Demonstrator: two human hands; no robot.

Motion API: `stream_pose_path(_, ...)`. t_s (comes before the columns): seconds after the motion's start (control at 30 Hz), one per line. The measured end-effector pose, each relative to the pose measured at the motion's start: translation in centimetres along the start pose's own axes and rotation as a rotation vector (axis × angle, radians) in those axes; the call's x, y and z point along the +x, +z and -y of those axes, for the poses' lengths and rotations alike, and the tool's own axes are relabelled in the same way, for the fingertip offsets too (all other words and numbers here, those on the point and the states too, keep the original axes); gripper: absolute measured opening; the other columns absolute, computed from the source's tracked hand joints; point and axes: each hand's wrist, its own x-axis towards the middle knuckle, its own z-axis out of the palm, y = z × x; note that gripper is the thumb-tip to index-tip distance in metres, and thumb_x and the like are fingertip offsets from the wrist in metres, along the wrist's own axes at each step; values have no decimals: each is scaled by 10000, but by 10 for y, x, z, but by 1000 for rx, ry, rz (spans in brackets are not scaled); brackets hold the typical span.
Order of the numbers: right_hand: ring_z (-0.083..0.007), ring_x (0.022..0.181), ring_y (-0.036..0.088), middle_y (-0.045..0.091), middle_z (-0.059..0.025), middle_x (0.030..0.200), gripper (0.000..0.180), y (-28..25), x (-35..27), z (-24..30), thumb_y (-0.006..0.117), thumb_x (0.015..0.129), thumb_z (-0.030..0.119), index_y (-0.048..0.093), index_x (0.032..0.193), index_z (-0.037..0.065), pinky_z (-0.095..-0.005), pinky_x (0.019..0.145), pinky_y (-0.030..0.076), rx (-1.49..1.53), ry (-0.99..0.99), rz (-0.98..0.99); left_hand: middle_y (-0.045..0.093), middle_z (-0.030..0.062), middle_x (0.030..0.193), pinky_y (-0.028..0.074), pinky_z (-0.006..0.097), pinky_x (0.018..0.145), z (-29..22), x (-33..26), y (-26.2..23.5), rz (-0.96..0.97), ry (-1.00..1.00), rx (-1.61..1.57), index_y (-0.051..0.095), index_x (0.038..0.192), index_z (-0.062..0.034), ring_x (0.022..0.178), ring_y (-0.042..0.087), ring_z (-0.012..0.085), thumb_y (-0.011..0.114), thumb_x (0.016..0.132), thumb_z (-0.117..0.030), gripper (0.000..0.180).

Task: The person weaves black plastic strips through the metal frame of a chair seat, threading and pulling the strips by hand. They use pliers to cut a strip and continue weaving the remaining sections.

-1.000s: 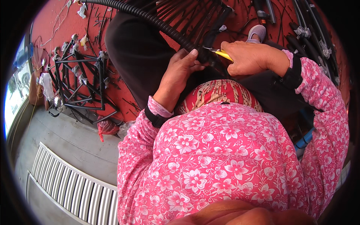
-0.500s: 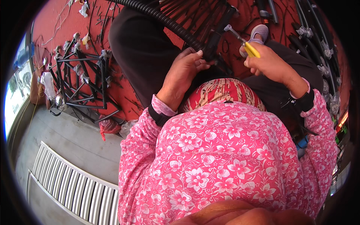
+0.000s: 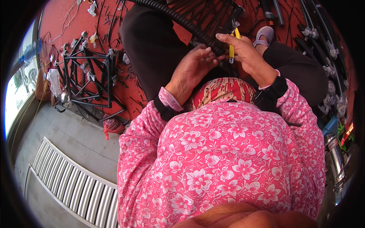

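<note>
A black ribbed tube [image 3: 178,19] runs from the top edge down between my legs to my hands. My left hand [image 3: 194,68] is beside its lower end, with bent fingers drawn together; what lies in them is hidden against the dark background. In my right hand [image 3: 249,57] is a pair of yellow-handled pliers [image 3: 231,54], its metal jaws pointing away from me. The hands are close together above my lap. Beyond them, thin dark strips [image 3: 201,13] fan out toward the top edge.
On the left stands a black metal frame [image 3: 109,85] with plastic-wrapped joints, near a red plastic bag [image 3: 113,127]. A silver slatted rack [image 3: 78,186] lies on the grey floor. Long black tubes [image 3: 323,43] line the right side. Dark scraps litter the red floor covering [image 3: 127,89].
My right hand has moved left, closer to my left hand, and the pliers have turned more upright. My left hand has shifted slightly right.
</note>
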Motion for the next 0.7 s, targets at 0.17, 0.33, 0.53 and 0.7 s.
stream_pose_path(0.17, -167, 624, 682, 731, -93, 800, 233, 6, 6, 8, 756, 854, 209, 729, 909, -15, -274, 544, 559, -35, 18, -24, 659, 153, 1208, 516, 347, 893, 3, 5, -1, -11, 19, -5, 542, 1286, -2, 1090, 657, 313, 614, 972, -102, 337)
stream_pose_path(0.33, -208, 631, 682, 715, -123, 813, 169, 4, 9, 11, 721, 852, 137, 703, 884, -28, -305, 550, 587, 11, 65, -62, 660, 132, 1169, 518, 373, 922, 6, 11, -2, -4, 21, -36, 565, 1220, 8, 1085, 654, 306, 632, 953, -76, 288)
stream_pose_path(0.53, -239, 650, 686, 699, -138, 834, 172, -5, 11, 6, 714, 848, 92, 645, 937, -38, -368, 544, 619, 52, 64, -83, 666, 122, 1135, 505, 389, 965, 12, 16, -4, -3, 54, -11, 575, 1160, 8, 1048, 643, 281, 645, 938, -65, 244)
stream_pose_path(0.7, -205, 769, 688, 709, -84, 900, 205, -19, 16, 0, 721, 873, 168, 651, 1013, 35, -357, 702, 589, 169, 92, -16, 653, 132, 1181, 507, 393, 970, 13, 18, -6, 17, 46, -15, 558, 1218, 11, 1070, 634, 283, 607, 966, -77, 271)
